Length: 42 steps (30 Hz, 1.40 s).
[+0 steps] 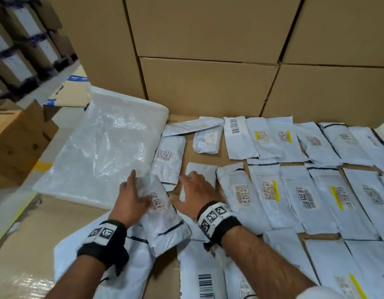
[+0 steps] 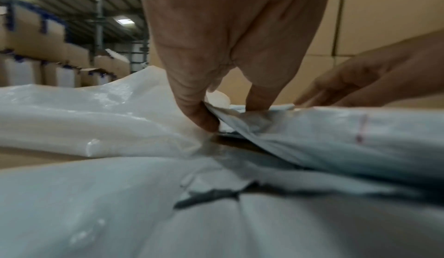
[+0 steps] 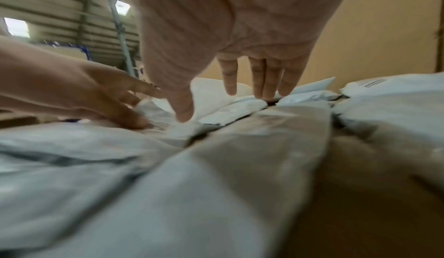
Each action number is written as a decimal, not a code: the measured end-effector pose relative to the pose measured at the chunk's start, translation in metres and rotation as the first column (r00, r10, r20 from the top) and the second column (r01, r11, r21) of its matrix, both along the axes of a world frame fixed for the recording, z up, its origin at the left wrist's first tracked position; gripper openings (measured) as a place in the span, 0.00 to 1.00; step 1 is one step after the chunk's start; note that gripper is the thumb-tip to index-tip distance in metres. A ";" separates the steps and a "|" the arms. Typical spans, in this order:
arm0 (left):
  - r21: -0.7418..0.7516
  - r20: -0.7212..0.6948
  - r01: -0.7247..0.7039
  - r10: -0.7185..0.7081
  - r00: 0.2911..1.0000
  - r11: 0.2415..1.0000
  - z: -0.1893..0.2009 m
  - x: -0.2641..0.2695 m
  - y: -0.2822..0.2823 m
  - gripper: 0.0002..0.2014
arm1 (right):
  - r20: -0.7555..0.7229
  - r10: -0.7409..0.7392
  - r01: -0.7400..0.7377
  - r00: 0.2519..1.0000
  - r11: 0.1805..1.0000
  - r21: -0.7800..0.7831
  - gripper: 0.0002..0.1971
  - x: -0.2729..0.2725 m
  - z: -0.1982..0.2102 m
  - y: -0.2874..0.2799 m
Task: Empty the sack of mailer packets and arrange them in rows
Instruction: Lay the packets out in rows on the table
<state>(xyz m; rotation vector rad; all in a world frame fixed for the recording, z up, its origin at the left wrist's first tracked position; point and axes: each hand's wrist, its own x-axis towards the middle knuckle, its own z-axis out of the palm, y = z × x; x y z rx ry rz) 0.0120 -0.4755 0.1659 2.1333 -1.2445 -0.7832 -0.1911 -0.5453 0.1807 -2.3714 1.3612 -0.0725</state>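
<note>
Cardboard worktop (image 1: 35, 244), boxes behind; sack (image 1: 104, 152) lies flat and empty far left. We've got two rows laid out right, near row unfinished. Left hand (image 1: 130, 198) pinches a packet (image 1: 158, 212) near centre, long axis running near-to-far, slightly skewed; right hand (image 1: 196, 189) spread flat on the neighbouring packet (image 1: 200, 170)

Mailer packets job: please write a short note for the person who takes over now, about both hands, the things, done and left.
Left hand: pinches the end of a mailer packet at the near left.
Right hand: open, fingers straight, resting on a small packet in the middle row.
Sack: lies flat at the left on the cardboard surface.
Done: the far and middle rows are laid out to the right.
Left: place the held packet; straighten the overlapping near packets.
</note>
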 end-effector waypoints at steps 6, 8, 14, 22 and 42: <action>0.043 0.576 0.329 -0.293 0.763 0.943 -0.009 -0.011 -0.004 0.32 | -0.172 0.104 -0.090 0.980 0.992 0.088 0.39 -0.035 -0.025 -0.039; 0.102 0.572 0.414 -0.394 0.720 0.905 -0.015 -0.013 -0.006 0.28 | -0.182 0.105 -0.085 0.978 0.990 0.117 0.39 -0.043 -0.024 -0.041; 0.209 0.463 0.461 -0.502 0.730 0.863 -0.022 -0.028 -0.002 0.41 | -0.001 -0.051 0.051 0.999 0.993 -0.110 0.26 -0.033 0.001 -0.095; 0.149 0.461 0.461 -0.474 0.750 0.875 -0.033 -0.038 -0.001 0.41 | -0.230 -0.125 0.113 0.965 0.992 -0.065 0.32 -0.002 -0.032 -0.200; 0.323 0.342 0.462 -0.557 0.757 0.826 -0.046 -0.032 -0.014 0.41 | -0.097 -0.199 0.142 0.975 0.900 -0.412 0.10 0.041 -0.005 -0.265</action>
